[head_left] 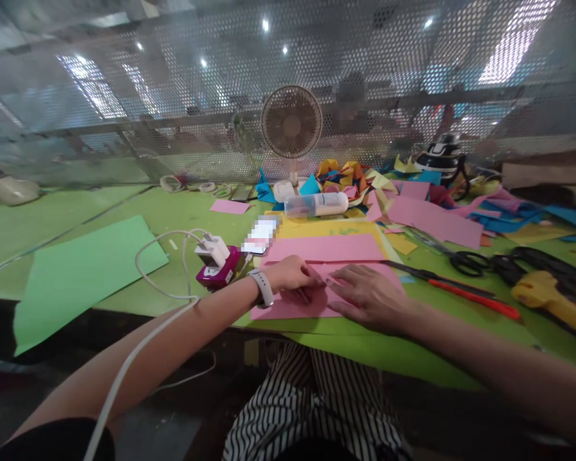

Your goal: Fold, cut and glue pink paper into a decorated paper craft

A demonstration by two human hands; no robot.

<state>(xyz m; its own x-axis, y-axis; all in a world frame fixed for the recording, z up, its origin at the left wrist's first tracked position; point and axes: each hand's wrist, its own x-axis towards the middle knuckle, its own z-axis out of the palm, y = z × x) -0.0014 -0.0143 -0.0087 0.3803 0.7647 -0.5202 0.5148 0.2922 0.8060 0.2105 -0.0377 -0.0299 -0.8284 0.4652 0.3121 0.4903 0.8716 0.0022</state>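
Observation:
On the green table in front of me lies a pink paper sheet (288, 310), with a pink paper strip (336, 246) along its far side. My left hand (292, 275), with a white watch (264, 289) at the wrist, is closed over the sheet. Its thumb and forefinger are pinched near the sheet's middle, and what they grip is too small to make out. Fingers apart and nearly flat, my right hand (369, 294) rests on the same sheet, fingertips pointing toward the left hand. Scissors with black handles (468, 262) and a red-handled tool (475, 301) lie to the right.
A phone (262, 234) and a charger (214, 250) on a purple box (221, 272) stand left of the sheet; a white cable crosses my left forearm. Green paper (91, 269) lies farther left. Behind are a fan (292, 121), a bottle (317, 204), colored scraps and a yellow-handled tool (552, 298) right.

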